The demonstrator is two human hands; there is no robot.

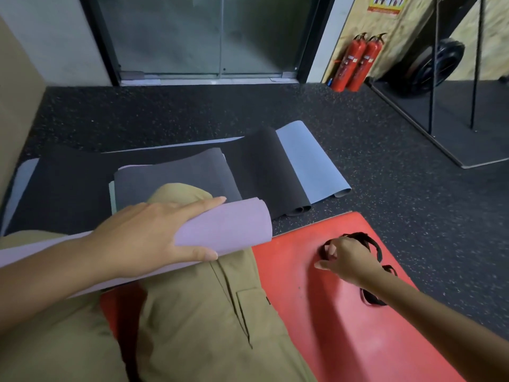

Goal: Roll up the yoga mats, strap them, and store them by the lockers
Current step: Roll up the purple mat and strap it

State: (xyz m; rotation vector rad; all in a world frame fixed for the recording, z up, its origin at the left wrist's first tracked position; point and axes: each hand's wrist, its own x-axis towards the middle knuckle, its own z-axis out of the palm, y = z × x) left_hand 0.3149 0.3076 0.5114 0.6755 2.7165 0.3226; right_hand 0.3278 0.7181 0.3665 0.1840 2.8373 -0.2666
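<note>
I see left hand [154, 238] flat, fingers straight, pressing rolled lilac mat [220, 230] across my knees | right hand [344, 261] pinching black strap [370, 244] on red pad [316, 299] | dark and blue mats [303, 164] unrolled on floor [192, 114] ahead | no containers seen

No legible text anywhere.

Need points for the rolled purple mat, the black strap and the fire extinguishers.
rolled purple mat [228, 226]: head view, on the roll's outer face, right of the left hand.
black strap [375, 245]: head view, on the loop beyond the right hand.
fire extinguishers [349, 64]: head view, on the left cylinder's red body.
</note>
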